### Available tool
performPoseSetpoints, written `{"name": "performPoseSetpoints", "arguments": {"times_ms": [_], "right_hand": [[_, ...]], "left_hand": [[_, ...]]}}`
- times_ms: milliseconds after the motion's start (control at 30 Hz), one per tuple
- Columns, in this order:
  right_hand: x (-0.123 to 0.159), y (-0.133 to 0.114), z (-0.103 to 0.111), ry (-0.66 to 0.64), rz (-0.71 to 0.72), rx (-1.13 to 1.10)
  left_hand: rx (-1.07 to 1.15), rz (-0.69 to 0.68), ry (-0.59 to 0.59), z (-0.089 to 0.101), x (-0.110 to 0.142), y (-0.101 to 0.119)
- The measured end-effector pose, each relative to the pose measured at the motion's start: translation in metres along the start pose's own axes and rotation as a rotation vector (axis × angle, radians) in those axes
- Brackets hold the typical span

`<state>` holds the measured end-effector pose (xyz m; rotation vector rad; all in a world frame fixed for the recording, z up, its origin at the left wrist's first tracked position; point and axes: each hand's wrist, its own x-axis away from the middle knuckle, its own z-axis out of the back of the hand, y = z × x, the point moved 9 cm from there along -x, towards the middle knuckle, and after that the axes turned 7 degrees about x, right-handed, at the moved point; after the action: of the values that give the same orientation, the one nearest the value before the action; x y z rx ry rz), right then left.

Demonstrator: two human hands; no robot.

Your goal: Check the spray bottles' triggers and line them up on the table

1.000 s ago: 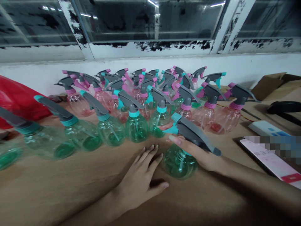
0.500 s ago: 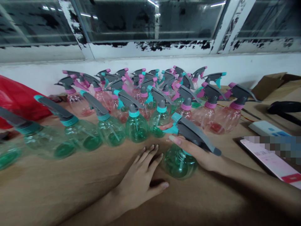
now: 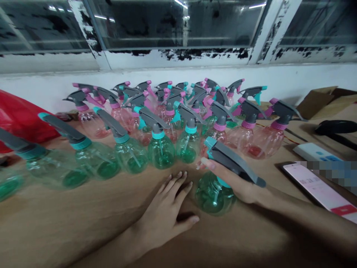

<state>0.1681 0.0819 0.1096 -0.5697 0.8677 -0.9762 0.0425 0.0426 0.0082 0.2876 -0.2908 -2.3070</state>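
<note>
Brown tabletop [image 3: 83, 212], white wall [image 3: 281, 80] & window [image 3: 178, 26] behind. R grip [image 3: 242, 188] part-closed, grasping green spray bottle [image 3: 213, 201] nr its top; bottle on tabletop just R of L grip [image 3: 164, 214], which lies flat, released, fingers spread.

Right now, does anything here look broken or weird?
Yes, the window frame behind the bottles: ragged black patches break up its white surface, so it looks worn. I see no spill on the table around the green bottle in the right hand.

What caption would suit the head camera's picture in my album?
Right hand gripping a green spray bottle, left hand on the table, more green bottles and pink bottles beyond.
</note>
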Motion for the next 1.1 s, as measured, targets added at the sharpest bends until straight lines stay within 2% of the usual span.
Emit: {"name": "performPoseSetpoints", "arguments": {"times_ms": [133, 200, 400, 833, 1100], "right_hand": [[-0.003, 0.003, -0.01, -0.078, 0.011, -0.144], [-0.003, 0.005, -0.011, -0.07, 0.016, -0.177], [-0.003, 0.01, -0.013, -0.071, 0.011, -0.171], [-0.003, 0.004, -0.008, -0.046, 0.058, -0.16], [-0.003, 0.009, -0.011, -0.061, 0.031, -0.172]], "left_hand": [[0.001, -0.002, 0.004, 0.0, -0.001, 0.0], [0.006, -0.006, 0.009, 0.0, -0.001, 0.0], [-0.007, 0.005, -0.012, -0.002, 0.0, 0.0], [-0.001, 0.009, -0.011, -0.002, 0.0, -0.002], [-0.005, -0.001, -0.001, -0.002, -0.001, -0.001]]}}
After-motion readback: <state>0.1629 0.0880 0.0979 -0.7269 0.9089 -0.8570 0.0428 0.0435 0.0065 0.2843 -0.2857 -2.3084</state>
